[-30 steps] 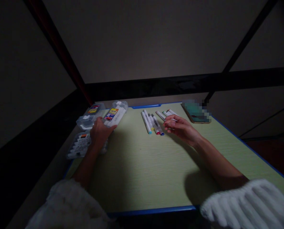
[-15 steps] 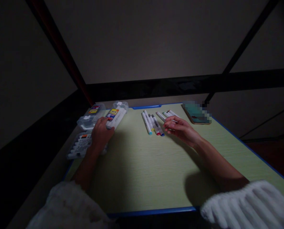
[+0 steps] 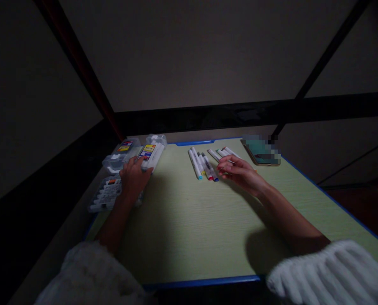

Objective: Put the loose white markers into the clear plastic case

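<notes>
My left hand is curled over the near end of a clear plastic marker case with a yellow and red label, at the table's far left. My right hand lies near the far middle, its fingers closed loosely on a white marker. Just left of its fingertips, several white markers with coloured caps lie side by side. A few more markers lie just beyond the hand.
A second labelled clear case sits left of the first. An open tray of markers hangs at the left edge. A phone lies at the far right. The green table has a blue rim; dark bars cross behind it.
My left hand has slid the labelled case a little to the left and towards the other case. My right hand has barely shifted.
</notes>
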Available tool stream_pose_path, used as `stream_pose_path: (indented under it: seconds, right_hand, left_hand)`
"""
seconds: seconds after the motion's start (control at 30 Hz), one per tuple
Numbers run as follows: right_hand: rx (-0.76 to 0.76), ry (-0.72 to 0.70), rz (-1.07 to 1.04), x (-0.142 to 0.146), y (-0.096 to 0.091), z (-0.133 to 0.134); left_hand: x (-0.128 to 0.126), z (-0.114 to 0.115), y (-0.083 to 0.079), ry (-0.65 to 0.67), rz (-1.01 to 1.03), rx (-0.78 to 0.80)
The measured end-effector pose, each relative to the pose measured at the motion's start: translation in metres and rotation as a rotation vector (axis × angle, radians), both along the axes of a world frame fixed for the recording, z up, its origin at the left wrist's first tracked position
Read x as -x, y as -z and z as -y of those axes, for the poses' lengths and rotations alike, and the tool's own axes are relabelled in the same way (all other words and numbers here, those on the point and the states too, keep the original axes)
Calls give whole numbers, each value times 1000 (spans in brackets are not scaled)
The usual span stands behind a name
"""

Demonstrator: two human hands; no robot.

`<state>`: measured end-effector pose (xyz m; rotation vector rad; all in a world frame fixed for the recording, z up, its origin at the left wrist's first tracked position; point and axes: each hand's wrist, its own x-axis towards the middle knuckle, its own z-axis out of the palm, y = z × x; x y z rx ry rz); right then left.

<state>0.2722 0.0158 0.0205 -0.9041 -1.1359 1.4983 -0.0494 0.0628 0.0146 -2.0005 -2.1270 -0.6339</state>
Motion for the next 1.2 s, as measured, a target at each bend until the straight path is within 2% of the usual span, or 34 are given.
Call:
stream_pose_path:
  seconds: [0.6, 0.93, 1.03, 1.2]
  right_hand:
    - [31, -36, -11, 2, 2, -1]
    - [43, -66, 38, 1, 5, -1]
    - [47, -63, 33, 1, 5, -1]
    - [52, -52, 45, 3, 4, 0]
  left_hand:
    - [-8, 9, -7, -59, -99, -31]
    - [-7, 8, -2, -106, -200, -94]
    - [-6, 7, -1, -56, -201, -95]
    - [-3, 1, 3, 192, -257, -65]
